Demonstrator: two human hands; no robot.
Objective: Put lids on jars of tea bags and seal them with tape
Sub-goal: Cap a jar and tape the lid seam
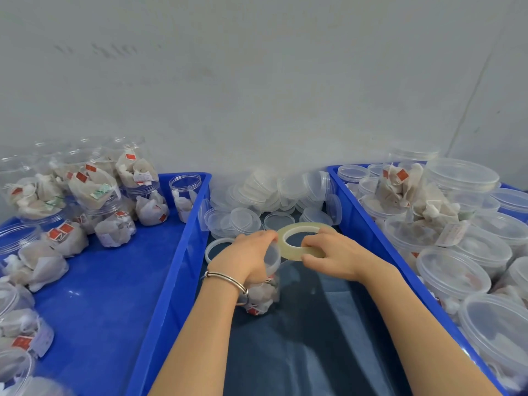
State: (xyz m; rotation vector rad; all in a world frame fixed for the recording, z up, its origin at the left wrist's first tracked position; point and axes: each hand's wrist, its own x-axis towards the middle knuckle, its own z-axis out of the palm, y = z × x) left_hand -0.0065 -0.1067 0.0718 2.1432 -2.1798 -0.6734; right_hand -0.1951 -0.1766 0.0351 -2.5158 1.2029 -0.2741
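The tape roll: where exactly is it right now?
In the head view, the tape roll is centre frame in the right hand, beside the jar the left hand grips, between the blue crates.

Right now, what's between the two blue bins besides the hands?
Head view: a pile of loose clear lids at the back, then the left hand on a lidded jar and the right hand holding the tape roll, over dark cloth.

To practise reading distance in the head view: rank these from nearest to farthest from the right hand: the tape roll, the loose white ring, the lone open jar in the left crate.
1. Tape roll: held in the right hand itself.
2. Loose white ring: beyond the left hand, on the dark cloth.
3. Lone open jar: far left, in the left crate's back corner.
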